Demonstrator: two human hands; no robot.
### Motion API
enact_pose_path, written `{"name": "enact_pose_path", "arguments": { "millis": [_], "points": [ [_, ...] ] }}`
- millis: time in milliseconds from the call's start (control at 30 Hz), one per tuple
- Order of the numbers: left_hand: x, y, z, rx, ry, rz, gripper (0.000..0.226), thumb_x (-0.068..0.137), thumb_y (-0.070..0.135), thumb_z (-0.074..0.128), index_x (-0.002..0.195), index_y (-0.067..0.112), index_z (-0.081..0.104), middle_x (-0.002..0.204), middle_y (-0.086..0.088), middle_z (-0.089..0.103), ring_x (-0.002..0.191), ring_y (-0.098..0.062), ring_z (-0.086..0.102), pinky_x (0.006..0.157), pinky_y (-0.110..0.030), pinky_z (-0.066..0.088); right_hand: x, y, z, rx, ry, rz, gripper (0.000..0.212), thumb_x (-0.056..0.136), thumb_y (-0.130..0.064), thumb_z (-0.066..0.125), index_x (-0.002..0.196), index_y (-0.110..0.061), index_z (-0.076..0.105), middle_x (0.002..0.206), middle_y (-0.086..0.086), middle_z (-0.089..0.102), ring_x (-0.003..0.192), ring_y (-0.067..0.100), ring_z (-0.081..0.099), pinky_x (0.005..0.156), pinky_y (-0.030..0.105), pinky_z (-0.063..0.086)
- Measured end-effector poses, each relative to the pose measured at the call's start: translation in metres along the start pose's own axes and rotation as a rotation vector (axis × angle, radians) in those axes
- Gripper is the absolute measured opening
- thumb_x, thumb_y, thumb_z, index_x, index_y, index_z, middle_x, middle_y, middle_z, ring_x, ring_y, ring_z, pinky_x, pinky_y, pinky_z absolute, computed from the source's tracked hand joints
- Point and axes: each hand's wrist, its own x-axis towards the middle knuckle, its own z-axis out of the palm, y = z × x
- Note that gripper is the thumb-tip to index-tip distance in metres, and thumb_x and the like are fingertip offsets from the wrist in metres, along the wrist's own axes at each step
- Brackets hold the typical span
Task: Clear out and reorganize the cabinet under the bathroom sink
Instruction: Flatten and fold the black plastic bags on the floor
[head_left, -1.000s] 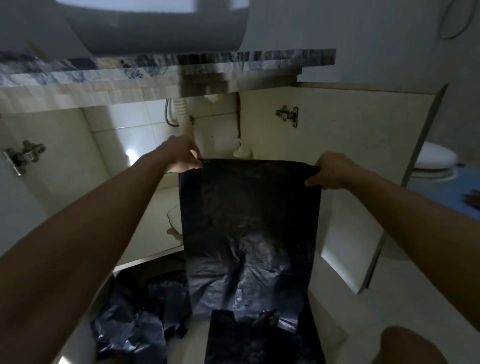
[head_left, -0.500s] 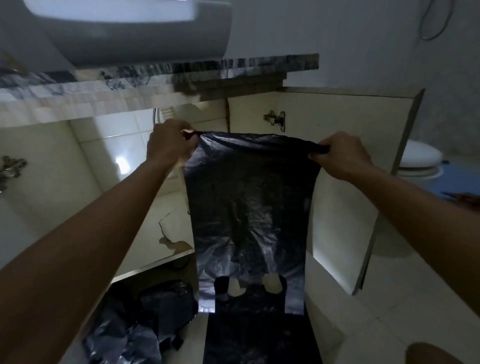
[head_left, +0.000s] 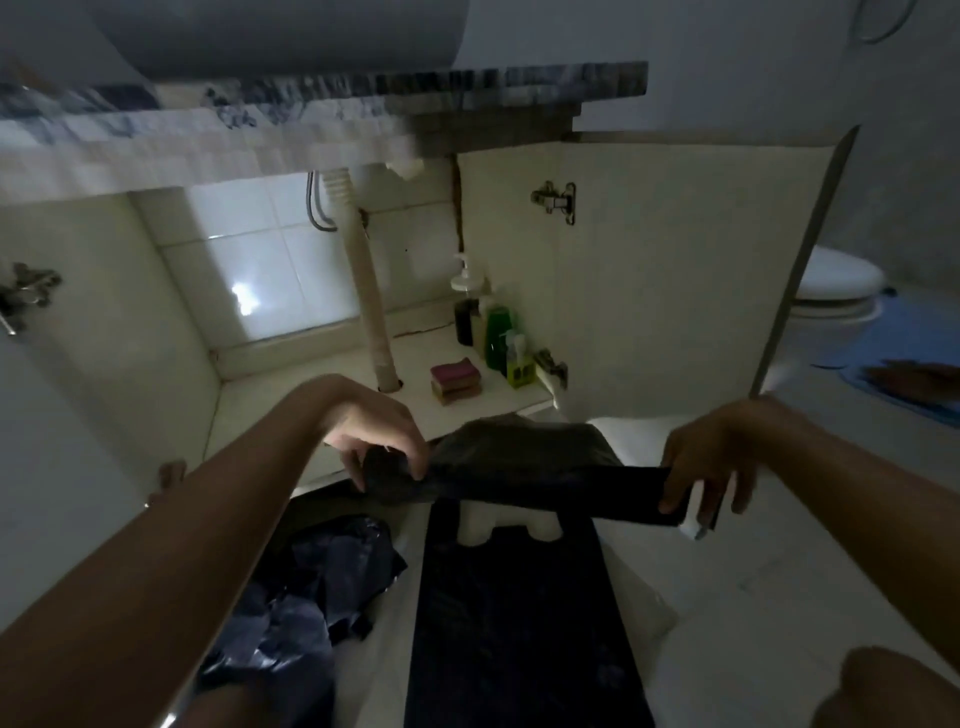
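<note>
I hold a black plastic bag (head_left: 524, 467) stretched low in front of the open sink cabinet (head_left: 291, 400). My left hand (head_left: 379, 431) grips its left end and my right hand (head_left: 711, 462) pinches its right end. Under it a second black bag (head_left: 519, 623) lies flat on the floor with its handles toward the cabinet. Crumpled dark bags (head_left: 311, 587) lie to its left. Inside the cabinet stand a dark pump bottle (head_left: 465, 306), a green bottle (head_left: 500, 330) and a small yellow-green bottle (head_left: 519, 361), beside stacked sponges (head_left: 454, 382).
A white drain pipe (head_left: 371, 306) runs down to the cabinet floor. The right door (head_left: 660, 270) stands open, the left door (head_left: 62, 364) too. A toilet (head_left: 831, 291) and a blue mat (head_left: 904, 338) are at the right. My knee (head_left: 893, 691) shows at bottom right.
Both hands dropped from chest height to just above the floor, and the bag that hung full length is now bunched and folded between them. The bottles and sponges came into view.
</note>
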Motion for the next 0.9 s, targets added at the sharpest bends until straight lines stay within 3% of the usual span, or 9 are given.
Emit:
{"name": "enact_pose_path", "arguments": {
  "millis": [100, 233, 367, 467, 533, 633, 667, 767, 900],
  "points": [
    [0.028, -0.008, 0.035, 0.0, -0.056, -0.08, 0.005, 0.087, 0.014, 0.068, 0.092, 0.014, 0.068, 0.121, -0.008, 0.059, 0.12, -0.033, 0.056, 0.092, -0.042, 0.056, 0.037, 0.0, 0.033, -0.068, -0.073, 0.082, 0.053, 0.078, -0.033, 0.083, 0.123, -0.016, 0.063, 0.127, 0.002, 0.065, 0.089, 0.015, 0.074, 0.067, 0.035, 0.058],
    [0.06, -0.027, 0.08, 0.003, -0.167, -0.157, 0.013, 0.085, 0.015, 0.071, 0.094, 0.02, 0.064, 0.154, -0.007, 0.026, 0.138, -0.037, 0.03, 0.095, -0.048, 0.053, 0.067, -0.001, 0.075, -0.092, -0.161, 0.091, 0.04, 0.081, -0.033, 0.08, 0.115, -0.02, 0.063, 0.121, 0.001, 0.059, 0.1, 0.017, 0.071, 0.089, 0.042, 0.056],
    [0.088, -0.048, 0.12, 0.0, -0.282, -0.203, 0.027, 0.09, 0.02, 0.067, 0.115, 0.022, 0.058, 0.162, -0.006, 0.011, 0.141, -0.041, 0.027, 0.102, -0.049, 0.048, 0.089, 0.002, 0.119, -0.128, -0.242, 0.123, 0.048, 0.084, -0.036, 0.077, 0.125, -0.021, 0.057, 0.132, 0.002, 0.053, 0.109, 0.018, 0.064, 0.099, 0.043, 0.051],
    [0.113, -0.061, 0.149, 0.006, -0.342, -0.229, 0.048, 0.09, 0.022, 0.067, 0.135, 0.022, 0.049, 0.163, -0.007, 0.005, 0.142, -0.043, 0.023, 0.102, -0.05, 0.048, 0.102, 0.007, 0.152, -0.148, -0.323, 0.154, 0.047, 0.089, -0.039, 0.071, 0.131, -0.022, 0.056, 0.133, -0.002, 0.054, 0.106, 0.014, 0.061, 0.078, 0.032, 0.057],
    [0.13, -0.071, 0.17, 0.002, -0.386, -0.241, 0.056, 0.084, 0.023, 0.071, 0.136, 0.024, 0.049, 0.163, -0.005, 0.006, 0.142, -0.042, 0.022, 0.099, -0.051, 0.05, 0.115, 0.011, 0.173, -0.152, -0.346, 0.161, 0.05, 0.092, -0.038, 0.068, 0.136, -0.019, 0.055, 0.132, -0.001, 0.054, 0.091, 0.009, 0.059, 0.056, 0.024, 0.055],
    [0.143, -0.084, 0.193, -0.019, -0.388, -0.281, 0.059, 0.074, 0.021, 0.075, 0.128, 0.024, 0.053, 0.161, -0.007, 0.012, 0.137, -0.042, 0.03, 0.096, -0.052, 0.051, 0.125, 0.014, 0.197, -0.166, -0.383, 0.155, 0.048, 0.1, -0.033, 0.058, 0.142, -0.012, 0.048, 0.127, 0.001, 0.049, 0.081, 0.005, 0.052, 0.042, 0.016, 0.05],
    [0.149, -0.088, 0.202, -0.017, -0.392, -0.298, 0.059, 0.073, 0.019, 0.076, 0.127, 0.024, 0.053, 0.16, -0.009, 0.014, 0.135, -0.042, 0.031, 0.095, -0.053, 0.051, 0.131, 0.014, 0.205, -0.162, -0.399, 0.151, 0.043, 0.101, -0.032, 0.055, 0.138, -0.011, 0.051, 0.13, 0.002, 0.049, 0.078, 0.004, 0.052, 0.04, 0.014, 0.049],
    [0.16, -0.103, 0.221, -0.025, -0.398, -0.31, 0.071, 0.07, 0.018, 0.077, 0.135, 0.023, 0.05, 0.159, -0.014, 0.014, 0.135, -0.042, 0.032, 0.095, -0.054, 0.05, 0.142, 0.019, 0.222, -0.17, -0.458, 0.141, 0.018, 0.103, -0.029, 0.051, 0.094, -0.015, 0.057, 0.142, 0.006, 0.049, 0.075, 0.005, 0.052, 0.038, 0.013, 0.047],
    [0.169, -0.113, 0.237, 0.0, -0.446, -0.322, 0.08, 0.066, 0.024, 0.078, 0.14, 0.023, 0.046, 0.161, -0.016, 0.011, 0.133, -0.045, 0.037, 0.092, -0.051, 0.053, 0.149, 0.026, 0.235, -0.123, -0.465, 0.11, 0.018, 0.101, -0.024, 0.057, 0.085, -0.014, 0.056, 0.124, 0.008, 0.054, 0.076, 0.007, 0.056, 0.037, 0.013, 0.046]
  ]
}}
